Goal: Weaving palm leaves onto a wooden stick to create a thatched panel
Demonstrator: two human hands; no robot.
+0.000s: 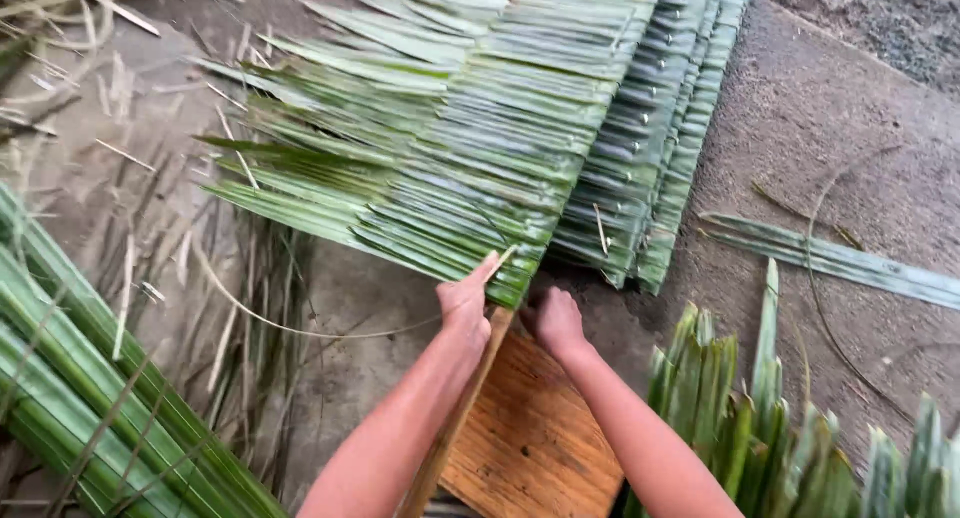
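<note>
Concrete floor (800,128), leaf panel (480,148); wooden board (530,438), seemingly outdoors.

left hand (466,303): bare, no glove | right hand (556,321): bare | forearms: unsleeved

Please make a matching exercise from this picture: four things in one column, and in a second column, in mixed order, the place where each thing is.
Things:
1. left hand
2. wooden board
3. single loose leaf strip
4. bundle of long green leaves

Places:
A. lying alone on the ground at the right
B. at the near edge of the stitched leaf panel, beside the right hand
C. on the ground at the far left
D. under the two forearms

Pairs: 1-B, 2-D, 3-A, 4-C
</note>
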